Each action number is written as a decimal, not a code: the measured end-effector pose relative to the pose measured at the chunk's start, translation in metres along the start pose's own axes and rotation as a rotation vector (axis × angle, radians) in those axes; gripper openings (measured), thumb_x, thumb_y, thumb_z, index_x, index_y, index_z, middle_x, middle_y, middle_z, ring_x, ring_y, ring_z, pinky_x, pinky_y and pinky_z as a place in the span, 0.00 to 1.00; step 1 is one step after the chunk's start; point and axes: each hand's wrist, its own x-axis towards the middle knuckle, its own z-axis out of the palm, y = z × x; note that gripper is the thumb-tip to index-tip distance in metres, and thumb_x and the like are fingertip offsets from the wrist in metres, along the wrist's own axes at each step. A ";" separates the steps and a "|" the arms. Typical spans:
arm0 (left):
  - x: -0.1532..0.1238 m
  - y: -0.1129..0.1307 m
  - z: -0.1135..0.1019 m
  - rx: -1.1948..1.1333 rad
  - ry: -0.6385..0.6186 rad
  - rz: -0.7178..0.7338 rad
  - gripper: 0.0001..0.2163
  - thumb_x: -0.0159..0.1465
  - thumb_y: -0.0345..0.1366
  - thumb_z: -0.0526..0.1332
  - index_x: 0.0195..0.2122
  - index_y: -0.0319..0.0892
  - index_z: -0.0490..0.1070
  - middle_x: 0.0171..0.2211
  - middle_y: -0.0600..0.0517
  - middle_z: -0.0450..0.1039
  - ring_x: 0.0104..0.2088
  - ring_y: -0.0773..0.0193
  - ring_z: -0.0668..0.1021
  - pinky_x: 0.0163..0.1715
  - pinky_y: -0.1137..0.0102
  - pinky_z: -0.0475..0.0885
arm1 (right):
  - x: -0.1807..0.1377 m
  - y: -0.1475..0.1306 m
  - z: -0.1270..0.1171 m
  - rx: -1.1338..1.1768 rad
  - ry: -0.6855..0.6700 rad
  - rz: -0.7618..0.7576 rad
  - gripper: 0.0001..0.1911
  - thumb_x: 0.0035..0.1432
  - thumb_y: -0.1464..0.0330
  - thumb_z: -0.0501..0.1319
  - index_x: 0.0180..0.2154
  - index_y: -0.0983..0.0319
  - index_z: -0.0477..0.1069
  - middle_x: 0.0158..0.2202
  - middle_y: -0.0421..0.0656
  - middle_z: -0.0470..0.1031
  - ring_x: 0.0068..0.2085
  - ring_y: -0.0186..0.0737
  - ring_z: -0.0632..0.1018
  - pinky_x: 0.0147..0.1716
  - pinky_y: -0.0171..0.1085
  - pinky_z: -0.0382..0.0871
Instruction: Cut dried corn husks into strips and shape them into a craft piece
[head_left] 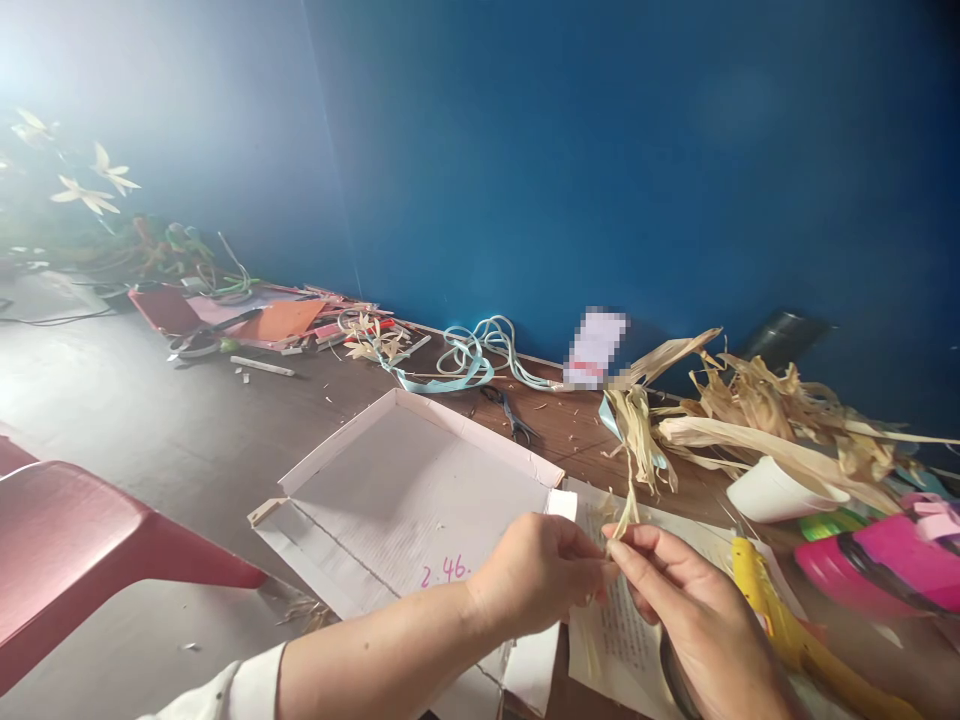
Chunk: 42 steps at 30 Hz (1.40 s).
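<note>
A thin, twisted strip of pale dried corn husk [628, 512] stands up from between my fingertips. My right hand [694, 600] pinches it between thumb and forefinger. My left hand [536, 575] is closed too, its fingertips meeting the right ones at the strip's lower end; exactly what they grip there is partly hidden. Both hands are over the right edge of a shallow white cardboard box lid [420, 480] marked "2.46." Under my right hand lies a printed sheet of paper [611, 640]. A bunch of husks [641, 440] lies just beyond the strip.
A yellow glue gun [780, 620], white cup [784, 490] and pink container [877, 565] are on the right. Dark scissors [514, 415] and pale blue cord [480, 350] lie behind the lid. A red plastic chair [90, 540] is at left. A blue wall [562, 160] rises behind.
</note>
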 end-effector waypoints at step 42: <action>0.054 0.003 -0.008 0.172 0.149 0.075 0.08 0.55 0.38 0.59 0.29 0.39 0.73 0.21 0.55 0.68 0.23 0.68 0.67 0.23 0.73 0.60 | 0.057 0.019 0.000 -0.272 0.131 -0.260 0.19 0.53 0.50 0.65 0.35 0.58 0.78 0.24 0.40 0.77 0.26 0.40 0.75 0.29 0.33 0.74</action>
